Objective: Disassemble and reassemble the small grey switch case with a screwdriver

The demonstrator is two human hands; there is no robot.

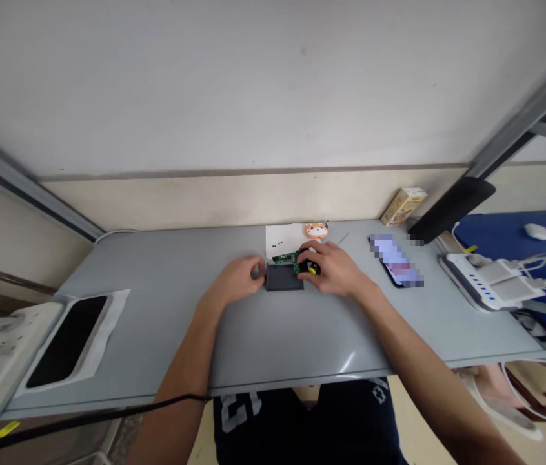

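Dark shirt (350, 426) with pale printing fills the lower edge of view, between two bare forearms. Black cable (84, 416) crosses the left forearm at the lower left. Beyond the shirt, a grey table (166, 258) extends to the wall (234, 84).

Flat black casing (285, 279) rests at the middle of the table. Green circuit board (283, 259) is located at the far edge of the casing, its right end covered by the fingers of the right hand (335, 268). The right hand is closed in a pinch on the circuit board; a black-and-yellow item (313, 267) shows between its thumb and fingers, too small to identify. The left hand (237, 279) is curled narrow at the left edge of the casing; whether it grips anything cannot be determined.

White paper (273, 234) lies behind the casing and bears several small dark pieces (278, 244). An orange-and-white animal-face item (316, 230) sits at the right end of the paper. To the right of the right hand, a phone (394, 261) with a lit screen lies flat, near an upright box (403, 206).
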